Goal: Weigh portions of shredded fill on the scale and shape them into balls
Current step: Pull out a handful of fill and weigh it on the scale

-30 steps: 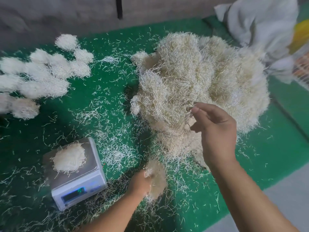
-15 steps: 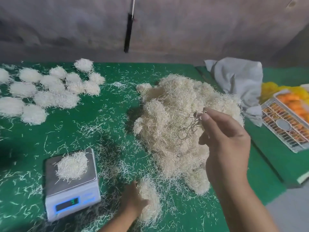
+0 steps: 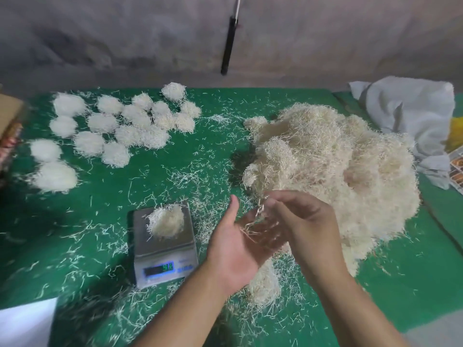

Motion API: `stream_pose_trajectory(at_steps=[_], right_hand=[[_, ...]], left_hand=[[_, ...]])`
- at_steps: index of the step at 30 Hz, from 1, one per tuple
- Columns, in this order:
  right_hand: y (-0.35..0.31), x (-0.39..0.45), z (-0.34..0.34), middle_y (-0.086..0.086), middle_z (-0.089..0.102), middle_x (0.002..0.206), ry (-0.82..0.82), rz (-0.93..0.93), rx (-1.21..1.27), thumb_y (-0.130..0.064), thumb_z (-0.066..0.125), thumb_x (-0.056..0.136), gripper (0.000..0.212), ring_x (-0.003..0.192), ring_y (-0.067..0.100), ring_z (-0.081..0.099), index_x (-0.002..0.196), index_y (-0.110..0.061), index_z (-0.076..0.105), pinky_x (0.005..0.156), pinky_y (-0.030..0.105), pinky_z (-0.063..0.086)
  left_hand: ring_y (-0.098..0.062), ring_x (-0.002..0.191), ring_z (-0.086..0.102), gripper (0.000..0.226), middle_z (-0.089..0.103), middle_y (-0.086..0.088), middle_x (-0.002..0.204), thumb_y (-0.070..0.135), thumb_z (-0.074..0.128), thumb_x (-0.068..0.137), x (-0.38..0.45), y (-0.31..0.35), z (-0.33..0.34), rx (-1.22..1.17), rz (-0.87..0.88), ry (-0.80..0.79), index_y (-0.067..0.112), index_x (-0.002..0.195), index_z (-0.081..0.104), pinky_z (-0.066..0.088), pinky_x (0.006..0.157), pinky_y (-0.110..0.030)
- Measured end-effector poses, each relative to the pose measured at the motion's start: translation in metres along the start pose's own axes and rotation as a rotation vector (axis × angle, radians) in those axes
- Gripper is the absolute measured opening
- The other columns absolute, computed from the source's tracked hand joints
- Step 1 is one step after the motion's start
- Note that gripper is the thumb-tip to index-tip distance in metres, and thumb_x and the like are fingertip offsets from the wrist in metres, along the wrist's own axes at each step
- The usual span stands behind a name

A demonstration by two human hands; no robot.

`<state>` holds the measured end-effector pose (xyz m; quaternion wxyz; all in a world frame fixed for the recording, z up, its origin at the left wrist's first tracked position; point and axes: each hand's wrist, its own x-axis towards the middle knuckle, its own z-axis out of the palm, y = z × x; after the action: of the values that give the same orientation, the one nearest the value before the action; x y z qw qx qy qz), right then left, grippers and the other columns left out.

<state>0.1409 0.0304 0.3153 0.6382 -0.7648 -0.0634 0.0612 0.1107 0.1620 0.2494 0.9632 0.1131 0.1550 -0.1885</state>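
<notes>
A big heap of pale shredded fill lies on the green mat at the right. A small silver scale stands at the centre front with a portion of fill on its pan and a lit display. Several finished fill balls are grouped at the back left. My left hand is palm up, fingers spread, with a few strands lying on it. Just above it my right hand pinches a small tuft of strands. A small clump of fill lies below my hands.
Loose strands are scattered all over the green mat. A grey cloth lies at the back right, with a tray at the right edge. A cardboard box is at the left edge. A white sheet covers the front left corner.
My left hand let go of the small clump on the mat and rose, palm up. My right hand came down from the heap with pinched strands to above the left palm.
</notes>
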Motion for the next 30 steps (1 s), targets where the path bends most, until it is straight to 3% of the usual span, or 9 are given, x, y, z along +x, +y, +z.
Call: stream_pose_trajectory(at_steps=[3, 6, 9, 13, 16, 19, 21, 25, 30], right_hand=[[0.029, -0.012, 0.016, -0.013, 0.079, 0.088, -0.135, -0.082, -0.28, -0.014, 0.076, 0.097, 0.022, 0.072, 0.012, 0.077, 0.092, -0.035, 0.082, 0.064, 0.025, 0.062], [0.057, -0.023, 0.027, -0.017, 0.074, 0.09, -0.294, -0.141, -0.557, -0.007, 0.077, 0.094, 0.026, 0.081, 0.007, 0.073, 0.088, -0.032, 0.083, 0.07, 0.029, 0.062], [0.076, -0.037, 0.043, -0.021, 0.07, 0.101, -0.376, -0.136, -0.65, -0.021, 0.081, 0.094, 0.015, 0.093, -0.002, 0.066, 0.095, -0.036, 0.084, 0.082, 0.015, 0.053], [0.09, -0.047, 0.061, -0.024, 0.068, 0.116, -0.4, -0.063, -0.548, -0.034, 0.077, 0.097, 0.019, 0.101, -0.007, 0.065, 0.115, -0.039, 0.08, 0.097, 0.017, 0.051], [0.095, -0.047, 0.06, -0.034, 0.068, 0.111, -0.349, 0.048, -0.391, -0.037, 0.073, 0.099, 0.022, 0.076, -0.01, 0.063, 0.12, -0.043, 0.075, 0.076, 0.01, 0.05], [0.102, -0.045, 0.051, -0.019, 0.076, 0.098, -0.305, 0.152, -0.271, -0.039, 0.073, 0.098, 0.02, 0.049, 0.011, 0.05, 0.117, -0.043, 0.074, 0.046, 0.023, 0.046], [0.11, -0.043, 0.042, -0.018, 0.077, 0.087, -0.285, 0.213, -0.228, -0.037, 0.073, 0.099, 0.017, 0.041, 0.01, 0.038, 0.115, -0.041, 0.074, 0.037, 0.023, 0.037], [0.129, -0.044, 0.027, -0.027, 0.075, 0.107, -0.255, 0.288, -0.25, -0.033, 0.072, 0.1, 0.01, 0.057, 0.007, 0.066, 0.108, -0.035, 0.077, 0.047, 0.027, 0.056], [0.151, -0.05, 0.013, -0.018, 0.077, 0.115, -0.261, 0.355, -0.295, -0.031, 0.071, 0.1, 0.01, 0.066, -0.011, 0.066, 0.105, -0.032, 0.079, 0.055, 0.008, 0.047]], left_hand=[[-0.022, 0.086, 0.072, 0.051, 0.071, -0.01, 0.096, 0.05, 0.067, 0.098, -0.017, 0.005, -0.011, 0.236, 0.062, 0.175, 0.006, 0.125, 0.073, 0.06, 0.075, -0.037], [-0.014, 0.074, 0.07, 0.029, 0.07, -0.004, 0.086, 0.038, 0.063, 0.102, -0.033, -0.002, -0.028, 0.443, 0.025, 0.399, 0.014, 0.102, 0.078, 0.055, 0.069, -0.034], [-0.014, 0.076, 0.067, 0.026, 0.071, -0.004, 0.093, 0.03, 0.06, 0.103, -0.046, -0.005, -0.05, 0.462, -0.007, 0.536, 0.012, 0.111, 0.076, 0.052, 0.064, -0.031], [-0.015, 0.07, 0.056, 0.027, 0.061, -0.004, 0.085, 0.029, 0.057, 0.105, -0.06, 0.014, -0.077, 0.511, 0.032, 0.648, 0.007, 0.116, 0.068, 0.048, 0.063, -0.031], [-0.026, 0.073, 0.047, 0.035, 0.056, -0.011, 0.084, 0.025, 0.049, 0.103, -0.069, 0.053, -0.094, 0.57, 0.144, 0.699, -0.003, 0.114, 0.068, 0.046, 0.071, -0.038], [-0.013, 0.058, 0.033, 0.029, 0.041, 0.002, 0.066, 0.019, 0.044, 0.097, -0.077, 0.108, -0.105, 0.694, 0.283, 0.727, 0.0, 0.106, 0.064, 0.033, 0.053, -0.028], [-0.011, 0.056, 0.026, 0.028, 0.033, 0.004, 0.067, 0.018, 0.042, 0.097, -0.077, 0.144, -0.111, 0.731, 0.357, 0.673, 0.001, 0.106, 0.062, 0.026, 0.046, -0.025], [-0.012, 0.059, 0.029, 0.031, 0.037, 0.002, 0.069, 0.016, 0.037, 0.099, -0.065, 0.192, -0.117, 0.811, 0.398, 0.563, -0.001, 0.111, 0.06, 0.028, 0.05, -0.026], [-0.011, 0.06, 0.03, 0.025, 0.039, 0.003, 0.069, 0.008, 0.04, 0.099, -0.035, 0.208, -0.116, 0.937, 0.407, 0.564, 0.0, 0.108, 0.062, 0.029, 0.052, -0.025]])
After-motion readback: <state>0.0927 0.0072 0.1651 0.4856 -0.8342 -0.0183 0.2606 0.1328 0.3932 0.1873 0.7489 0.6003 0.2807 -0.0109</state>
